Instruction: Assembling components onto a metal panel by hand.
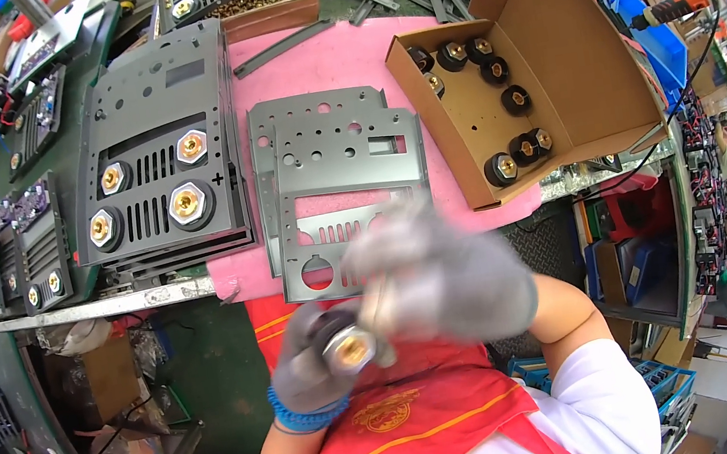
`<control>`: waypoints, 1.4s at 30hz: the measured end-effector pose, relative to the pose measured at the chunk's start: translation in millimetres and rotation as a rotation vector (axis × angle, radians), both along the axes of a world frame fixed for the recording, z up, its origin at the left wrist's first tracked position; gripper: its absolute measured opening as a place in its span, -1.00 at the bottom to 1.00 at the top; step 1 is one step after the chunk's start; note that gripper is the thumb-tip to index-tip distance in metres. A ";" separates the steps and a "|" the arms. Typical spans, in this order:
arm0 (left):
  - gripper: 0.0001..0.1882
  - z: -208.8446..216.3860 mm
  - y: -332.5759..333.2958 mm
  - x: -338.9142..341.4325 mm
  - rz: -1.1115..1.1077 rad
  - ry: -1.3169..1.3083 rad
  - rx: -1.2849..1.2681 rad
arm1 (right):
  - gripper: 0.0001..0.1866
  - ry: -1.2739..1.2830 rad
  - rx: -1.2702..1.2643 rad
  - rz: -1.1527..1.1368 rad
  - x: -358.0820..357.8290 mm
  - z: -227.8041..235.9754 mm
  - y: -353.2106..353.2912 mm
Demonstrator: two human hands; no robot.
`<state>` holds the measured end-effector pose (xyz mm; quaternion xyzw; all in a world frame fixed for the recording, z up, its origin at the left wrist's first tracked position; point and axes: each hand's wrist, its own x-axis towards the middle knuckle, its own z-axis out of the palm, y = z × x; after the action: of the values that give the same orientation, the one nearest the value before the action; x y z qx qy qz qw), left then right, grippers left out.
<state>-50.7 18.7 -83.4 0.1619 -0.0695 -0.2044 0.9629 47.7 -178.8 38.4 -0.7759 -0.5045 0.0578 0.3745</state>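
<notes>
Presently, a black fitting with a brass nut (pixel 350 351) is held in the gloved left hand (pixel 305 370), above the red apron (pixel 426 404) and, as it appears, just off the near edge of the counter (pixel 159 296). The left fingers are curled around the fitting; whether anything is pinched by the gloved right hand (pixel 455 279) cannot be told, since its fingers are blurred close beside the fitting. Should the left grip be loosened, the fitting could be dropped past the counter, as no surface is seen right beneath it; such a slip might be caused by smooth metal being handled through glove fabric. The near panel (pixel 351 168), partly hidden by the right hand, is laid over the far panel (pixel 296 109) on the pink mat (pixel 348 53). If its near edge were knocked by a wrist, both could be pushed askew and their faces scratched against each other. On the right, more fittings (pixel 515 100) are held loose in an open cardboard box (pixel 428 120); they could be spilled if it were tipped by a forearm.
</notes>
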 end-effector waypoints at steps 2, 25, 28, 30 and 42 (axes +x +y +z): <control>-0.46 -0.2 9.9 7.9 -0.024 -0.160 -0.125 | -0.64 0.156 0.344 -0.647 1.8 -31.7 -13.0; -0.65 24.4 2.2 5.6 -0.032 0.306 0.048 | -0.61 -0.045 0.224 -0.268 -25.1 -40.3 21.4; -0.66 14.9 11.1 -0.6 -0.065 0.288 0.048 | -0.63 -0.033 0.153 -0.278 -33.5 -48.1 24.8; -0.67 14.7 15.2 -4.4 -0.103 0.266 0.032 | -0.63 -0.123 0.234 -0.200 -35.7 -46.5 21.4; -0.39 -72.8 2.4 0.6 -0.008 0.214 0.047 | -0.73 -0.062 -0.177 -0.465 -5.4 -68.2 -3.9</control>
<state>-50.1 21.1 -156.2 0.1616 0.0377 -0.2257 0.9599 42.4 -182.7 -29.8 -0.9022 -0.3164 -0.0100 0.2928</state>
